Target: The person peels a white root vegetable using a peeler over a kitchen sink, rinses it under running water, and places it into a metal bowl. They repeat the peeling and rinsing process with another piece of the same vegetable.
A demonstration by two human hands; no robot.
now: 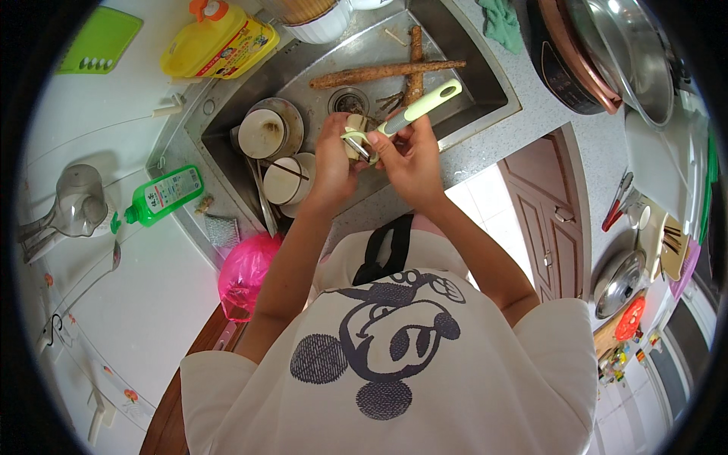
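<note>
Over the near side of a steel sink (pixel 387 52), my left hand (pixel 333 162) grips a short, pale, peeled root piece (pixel 356 123). My right hand (pixel 415 159) holds a light green and grey vegetable peeler (pixel 421 107), its metal blade lying against the pale piece. The fingers partly hide the root. Beyond my hands, a long brown unpeeled root (pixel 387 73) lies across another brown root (pixel 416 48) on the sink floor. The drain (pixel 348 102) holds dark scraps, with more peelings beside my right hand.
Stacked bowls (pixel 261 133) and chopsticks stand in the sink's left part. A pink plastic bag (pixel 244 278) hangs at the near left edge. Left stand a green detergent bottle (pixel 170 195) and a yellow jug (pixel 222 48). A cooker (pixel 569 68) stands on the right counter.
</note>
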